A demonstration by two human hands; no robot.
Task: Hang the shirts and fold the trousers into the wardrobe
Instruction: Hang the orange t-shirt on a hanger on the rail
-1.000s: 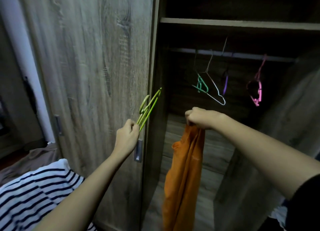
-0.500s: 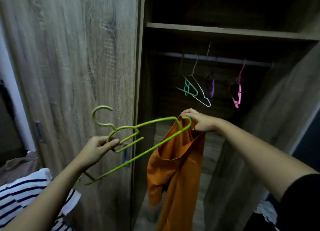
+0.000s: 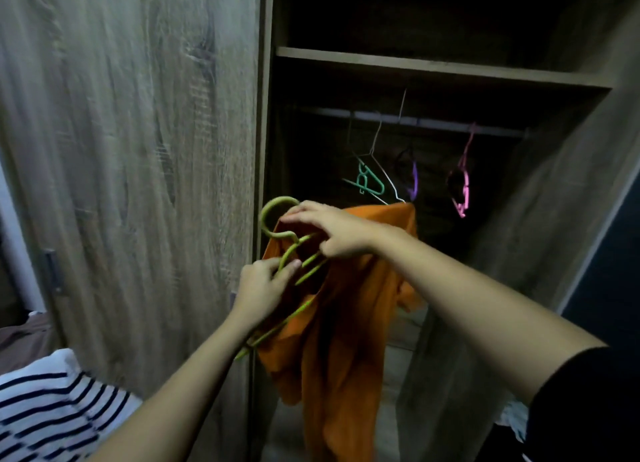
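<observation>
1. The left hand [image 3: 263,288] curls its fingers round the green hanger [image 3: 288,253], clasping it just below the neck where the thin bars meet.
2. Above that grip the hanger's hook arches up and to the left; below the grip its long bottom bar slants down past the left wrist.
3. The right hand [image 3: 332,229] sits just above and to the right of the left grip, fingers bent and pinching the top edge of the orange shirt [image 3: 346,340] against the hanger's neck.
4. From the right hand's pinch the shirt drapes over the hanger's far side and hangs down well below both hands, with one corner raised to the right of the pinch.
5. Both grips are held in front of the open side of the wardrobe [image 3: 138,149], whose closed door stands to the left of the hands.
6. Beyond and above the grips, a rail [image 3: 433,122] carries a teal hanger [image 3: 367,182], a white wire hanger [image 3: 377,142], a purple hanger [image 3: 414,181] and a pink hanger [image 3: 464,191], all bare.
7. A shelf [image 3: 433,66] runs above the rail.
8. Far below and left of the left grip lies a striped garment [image 3: 52,409], with brown cloth [image 3: 24,333] just behind it.
</observation>
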